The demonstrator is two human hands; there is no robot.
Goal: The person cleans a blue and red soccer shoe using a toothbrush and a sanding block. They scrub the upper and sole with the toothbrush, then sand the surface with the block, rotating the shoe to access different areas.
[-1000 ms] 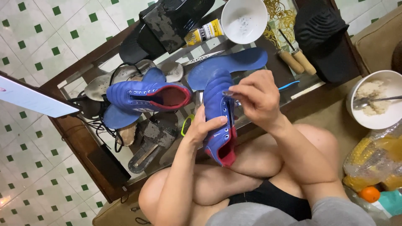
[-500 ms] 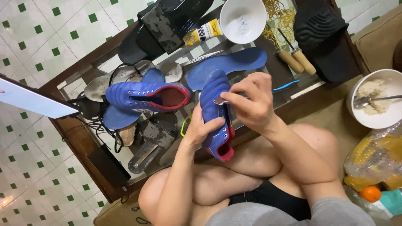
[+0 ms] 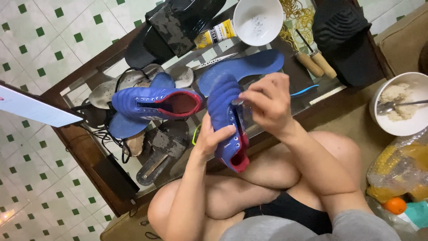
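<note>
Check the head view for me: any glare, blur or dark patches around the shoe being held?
Head view: the blue shoe in the left hand is evenly lit and sharp; the right hand looks slightly soft at its fingers; pale reflections streak the glass tabletop; the black cap loses detail in shade.

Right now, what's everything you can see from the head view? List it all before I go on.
blue shoe: one, red-lined, held in both hands
second blue shoe: one, lying on the glass table
blue insole: one, behind the held shoe
white bowl: one, empty, table top edge
glue tube: one, yellow, beside that bowl
wooden-handled tools: two, right side of table
black cap: one, table corner
food bowl: one, white, with spoon, far right
left hand: cups the shoe's side
right hand: pinches at the lace area
</note>
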